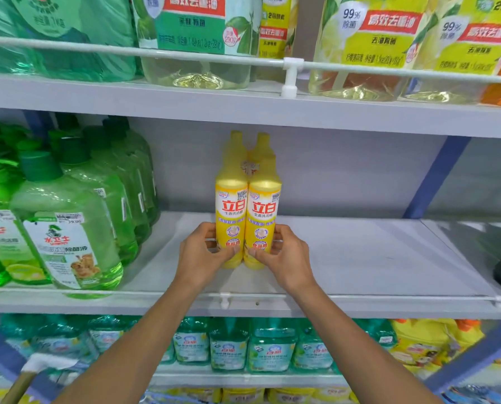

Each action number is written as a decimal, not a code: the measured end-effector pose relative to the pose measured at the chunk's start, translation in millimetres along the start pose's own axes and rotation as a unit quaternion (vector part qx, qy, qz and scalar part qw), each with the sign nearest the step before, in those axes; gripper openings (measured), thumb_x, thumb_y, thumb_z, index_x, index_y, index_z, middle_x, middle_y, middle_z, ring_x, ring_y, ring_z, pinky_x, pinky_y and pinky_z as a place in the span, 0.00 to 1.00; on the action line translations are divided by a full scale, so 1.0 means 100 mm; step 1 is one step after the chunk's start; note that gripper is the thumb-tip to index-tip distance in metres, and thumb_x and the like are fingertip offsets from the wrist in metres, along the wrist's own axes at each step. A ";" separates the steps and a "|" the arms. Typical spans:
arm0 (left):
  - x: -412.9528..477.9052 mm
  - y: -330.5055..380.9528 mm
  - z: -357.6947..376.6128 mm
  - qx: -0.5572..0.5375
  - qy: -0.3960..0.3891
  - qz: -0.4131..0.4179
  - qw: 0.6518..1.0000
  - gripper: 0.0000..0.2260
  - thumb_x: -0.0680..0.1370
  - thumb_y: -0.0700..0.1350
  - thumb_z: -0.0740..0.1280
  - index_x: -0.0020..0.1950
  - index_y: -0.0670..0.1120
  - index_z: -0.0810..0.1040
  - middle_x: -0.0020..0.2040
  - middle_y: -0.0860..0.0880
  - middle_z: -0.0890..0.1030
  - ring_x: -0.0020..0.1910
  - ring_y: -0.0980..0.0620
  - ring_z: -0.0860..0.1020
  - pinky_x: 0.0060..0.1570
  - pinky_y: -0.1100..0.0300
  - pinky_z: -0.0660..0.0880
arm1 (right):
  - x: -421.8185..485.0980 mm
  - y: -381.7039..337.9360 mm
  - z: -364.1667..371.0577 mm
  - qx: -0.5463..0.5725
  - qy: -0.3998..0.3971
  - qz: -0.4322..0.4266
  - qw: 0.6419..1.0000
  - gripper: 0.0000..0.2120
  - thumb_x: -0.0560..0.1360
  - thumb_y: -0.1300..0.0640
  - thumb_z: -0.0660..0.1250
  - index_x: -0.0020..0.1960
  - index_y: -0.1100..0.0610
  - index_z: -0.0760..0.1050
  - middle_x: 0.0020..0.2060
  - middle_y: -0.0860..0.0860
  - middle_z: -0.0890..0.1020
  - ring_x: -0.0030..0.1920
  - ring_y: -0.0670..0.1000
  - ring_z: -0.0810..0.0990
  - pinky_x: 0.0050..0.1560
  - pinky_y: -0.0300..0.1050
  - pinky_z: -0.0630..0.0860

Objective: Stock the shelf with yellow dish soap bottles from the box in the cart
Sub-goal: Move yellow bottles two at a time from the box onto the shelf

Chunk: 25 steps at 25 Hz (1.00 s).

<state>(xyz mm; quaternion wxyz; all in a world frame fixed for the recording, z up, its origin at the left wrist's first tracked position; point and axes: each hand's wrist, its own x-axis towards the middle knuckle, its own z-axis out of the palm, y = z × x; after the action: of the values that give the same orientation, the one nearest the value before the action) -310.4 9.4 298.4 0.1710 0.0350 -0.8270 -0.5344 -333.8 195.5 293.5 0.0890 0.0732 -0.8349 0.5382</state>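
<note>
Two yellow dish soap bottles at the front, are they touching?

Yes. The left dish soap bottle [231, 217] and the right dish soap bottle [263, 220] stand upright, flank to flank, mid-way along the middle shelf [360, 258], a pale, smooth board. Both are slim glossy plastic cylinders that narrow to long tapered necks, with white and red labels. Two more yellow necks [262, 141] rise close behind them.

And the hands?

The left hand [205, 252] wraps the lower body of the left bottle, its fingers curled round the outer side and its thumb laid across the front. The right hand [284, 255] mirrors it on the right bottle. Neither is spread flat, and both grip low, near the bases.

What sits around them?

To the left, well apart, are broad green detergent jugs [68, 228] of clear plastic with dark green caps. A thin white rail [156, 294] runs along the shelf's front edge. Soft glossy refill pouches [368, 39] stand on the shelf above. Teal bottles [272, 345] line the one below.
</note>
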 end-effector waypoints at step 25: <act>0.44 0.19 -0.01 0.220 -0.057 -0.066 0.972 0.30 0.73 0.58 0.73 0.69 0.44 0.70 0.64 0.42 0.77 0.64 0.41 0.75 0.56 0.51 0.73 | 0.45 -0.12 -0.10 -0.179 -0.037 0.042 0.982 0.35 0.75 0.44 0.73 0.75 0.60 0.65 0.71 0.57 0.74 0.71 0.58 0.72 0.67 0.52 0.71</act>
<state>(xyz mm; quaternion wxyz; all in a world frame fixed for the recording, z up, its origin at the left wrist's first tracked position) -349.5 6.4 326.6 0.0764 0.0959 -0.9287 -0.3501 -374.6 198.3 318.3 0.0473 0.0403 -0.9229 0.3800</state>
